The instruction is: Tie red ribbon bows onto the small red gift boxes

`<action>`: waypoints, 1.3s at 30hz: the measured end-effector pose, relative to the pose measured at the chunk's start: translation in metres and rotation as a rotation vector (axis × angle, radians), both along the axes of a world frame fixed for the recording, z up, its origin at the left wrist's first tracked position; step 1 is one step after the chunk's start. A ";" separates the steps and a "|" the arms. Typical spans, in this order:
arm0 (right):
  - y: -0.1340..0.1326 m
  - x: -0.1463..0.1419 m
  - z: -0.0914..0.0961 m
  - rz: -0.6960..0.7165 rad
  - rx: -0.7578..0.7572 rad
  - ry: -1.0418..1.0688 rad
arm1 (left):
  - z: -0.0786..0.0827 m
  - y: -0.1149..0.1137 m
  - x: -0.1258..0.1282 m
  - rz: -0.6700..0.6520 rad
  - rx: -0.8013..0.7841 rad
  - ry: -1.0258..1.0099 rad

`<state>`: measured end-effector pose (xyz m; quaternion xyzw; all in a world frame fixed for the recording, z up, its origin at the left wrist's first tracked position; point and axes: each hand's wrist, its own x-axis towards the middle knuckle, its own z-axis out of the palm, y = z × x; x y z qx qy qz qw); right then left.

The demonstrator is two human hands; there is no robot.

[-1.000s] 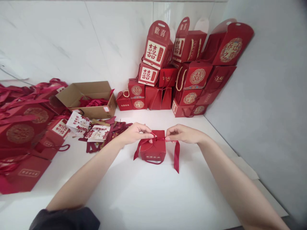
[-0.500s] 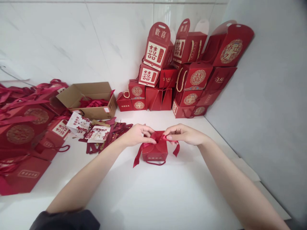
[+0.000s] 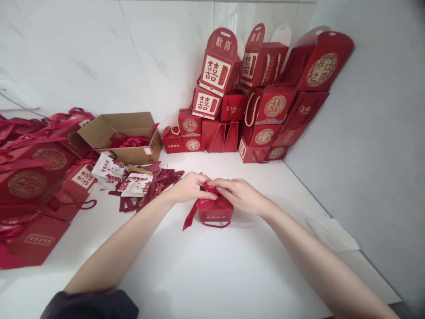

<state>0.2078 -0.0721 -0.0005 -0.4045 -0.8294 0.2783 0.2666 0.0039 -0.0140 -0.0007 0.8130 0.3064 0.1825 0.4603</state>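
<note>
A small red gift box point(image 3: 215, 213) stands on the white table in front of me, a cord handle hanging down its near side. Red ribbon point(image 3: 190, 216) lies across its top, one tail trailing off the left side. My left hand point(image 3: 191, 188) pinches the ribbon at the top left of the box, thumb towards me. From the right, my right hand point(image 3: 241, 195) reaches over the box top, its fingers closed on the ribbon beside the left fingertips. The ribbon's right tail is hidden behind that hand.
Stacked red gift boxes point(image 3: 274, 106) stand against the wall at the back right. A cardboard box point(image 3: 129, 156) of red ribbons sits at the back left. Before it lie white cards point(image 3: 136, 184) and dark red ribbon pieces point(image 3: 159, 186). More ribboned boxes point(image 3: 36, 237) crowd the left edge.
My right hand has moved left across the box top to meet my left hand. The ribbon's right tail, visible before, is now hidden. My left hand has hardly moved.
</note>
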 end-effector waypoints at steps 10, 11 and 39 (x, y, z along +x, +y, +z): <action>-0.005 0.007 0.015 0.041 0.018 -0.005 | 0.006 -0.003 0.000 0.006 -0.001 -0.012; -0.004 0.007 0.015 -0.008 -0.005 0.056 | 0.006 -0.004 0.001 0.020 -0.021 -0.025; 0.015 0.003 -0.020 -0.039 -0.052 0.456 | 0.004 -0.005 0.005 0.060 -0.219 -0.134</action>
